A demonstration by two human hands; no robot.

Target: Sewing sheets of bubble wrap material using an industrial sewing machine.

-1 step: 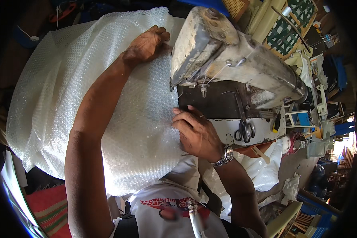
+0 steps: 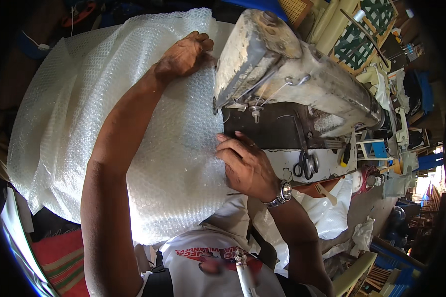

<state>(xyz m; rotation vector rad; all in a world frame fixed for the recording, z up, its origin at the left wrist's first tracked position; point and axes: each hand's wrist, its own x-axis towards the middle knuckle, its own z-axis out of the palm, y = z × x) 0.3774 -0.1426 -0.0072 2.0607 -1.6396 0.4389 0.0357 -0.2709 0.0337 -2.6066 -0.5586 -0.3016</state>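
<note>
Bubble wrap (image 2: 178, 163), clear and whitish, lies beneath and left of both hands, broad and rumpled, its folds heaped beyond the left forearm (image 2: 124, 123). Its right-hand edge is the governing line: from where I stand it runs lengthwise away from the shirt (image 2: 183, 252), past the fingertips of the right hand (image 2: 243, 161) and on toward the left hand (image 2: 186, 55). Near that line, between the two hands, sits the foot (image 2: 215, 105) of a scuffed sewing machine (image 2: 282, 64). The right hand is nearer, its fingertips just short of the foot on the body side; the left hand is farther from it, on the far side. Whether the foot bears on the wrap, I cannot tell.

State of grip, left: fingers curled like a loose fist over the wrap near its far end; whether they pinch it is hidden. Right: fingers bent and slightly spread, tips touching the edge; the thumb is out of sight, so any pinch is unconfirmed.

Also noted: shears (image 2: 304, 151) right of the right hand, apart from it, handles toward the body.
</note>
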